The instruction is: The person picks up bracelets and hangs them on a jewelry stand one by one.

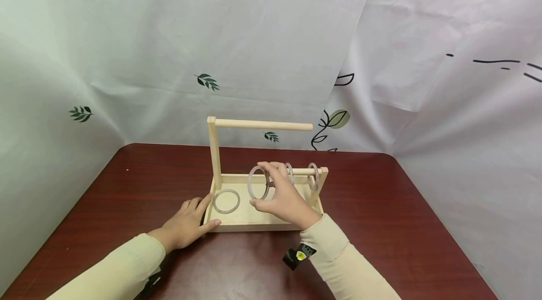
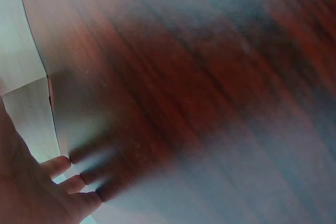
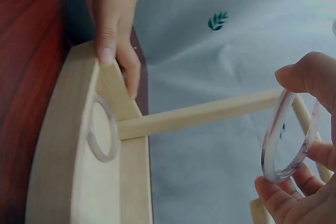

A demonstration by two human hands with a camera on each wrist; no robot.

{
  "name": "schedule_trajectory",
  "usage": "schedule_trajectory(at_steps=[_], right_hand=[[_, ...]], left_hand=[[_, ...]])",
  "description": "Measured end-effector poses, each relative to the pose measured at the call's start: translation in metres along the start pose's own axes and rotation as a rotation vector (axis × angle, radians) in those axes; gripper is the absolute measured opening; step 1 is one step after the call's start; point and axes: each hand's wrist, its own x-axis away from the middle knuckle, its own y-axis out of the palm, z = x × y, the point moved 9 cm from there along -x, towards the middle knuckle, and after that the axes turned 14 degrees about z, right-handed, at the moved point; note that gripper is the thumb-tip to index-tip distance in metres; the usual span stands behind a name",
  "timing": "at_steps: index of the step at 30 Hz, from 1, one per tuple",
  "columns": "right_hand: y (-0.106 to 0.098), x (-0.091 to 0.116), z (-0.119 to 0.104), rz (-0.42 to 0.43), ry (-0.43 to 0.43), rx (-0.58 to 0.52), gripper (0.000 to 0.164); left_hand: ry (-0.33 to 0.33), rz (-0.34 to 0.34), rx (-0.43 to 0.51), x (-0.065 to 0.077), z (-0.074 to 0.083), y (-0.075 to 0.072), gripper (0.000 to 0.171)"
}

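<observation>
My right hand [image 1: 284, 200] pinches a pale translucent bangle [image 3: 271, 140] between thumb and fingertips, holding it upright above a wooden stand's tray [image 1: 271, 227]. Inside the tray, at its left end, another bangle [image 1: 226, 191] lies flat. Two more bangles are on the lower rod [image 1: 301, 171]: one [image 1: 317, 180] near the right post, the other [image 1: 290, 168] partly hidden behind my right hand. My left hand [image 1: 185, 225] rests against the tray's left end, fingers extended and thumb on the front corner. Only part of that hand shows in the left wrist view.
The stand's upper rod [image 1: 264, 125] runs rightward from a tall left post [image 1: 214, 154], its right end free. Underneath is a dark red wooden table [image 1: 381, 243]. A white cloth backdrop [image 1: 271, 46] with leaf prints hangs behind and at both sides.
</observation>
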Motion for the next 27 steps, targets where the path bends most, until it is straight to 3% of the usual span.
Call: schedule_trajectory(at_steps=[8,20,27], right_hand=[[-0.019,-0.006,-0.008,0.077,-0.035,-0.058,0.077],[-0.049,-0.014,-0.006,0.177,0.035,-0.054,0.077],[-0.065,-0.018,0.001,0.233,0.087,-0.108,0.078]], left_hand=[[0.002,0.003,0.003,0.000,0.001,-0.001,0.082],[0.004,0.001,-0.002,0.000,0.001,-0.001,0.082],[0.005,0.000,-0.004,0.000,0.002,-0.002,0.082]])
